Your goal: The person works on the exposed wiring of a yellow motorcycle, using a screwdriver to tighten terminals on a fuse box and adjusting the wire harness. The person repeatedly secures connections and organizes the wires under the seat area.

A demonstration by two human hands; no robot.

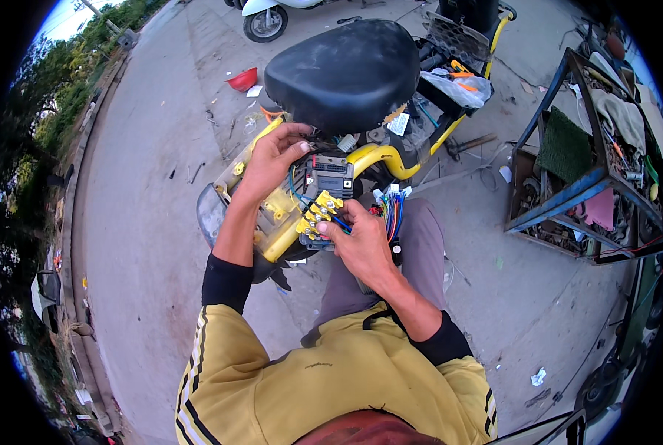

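A yellow terminal block (318,213) with metal screws is gripped between the thumb and fingers of my right hand (361,236). Blue and green wires run from it. My left hand (276,157) reaches in under the front of the black scooter seat (342,70), its thumb and fingers pinched together on something too small to make out. Between my hands lies a grey finned controller box (330,176) with dark sockets. A bundle of coloured wires with white connectors (392,194) rises beside my right hand, above my knee. Yellow frame tubing (382,157) curves around the controller.
On the right stands a blue metal rack (558,200) loaded with tools and scrap. A hammer (471,145) lies on the ground near it. Further off are a red bowl-shaped thing (242,79) and a white scooter (266,18). A plastic bag (461,90) sits behind the seat.
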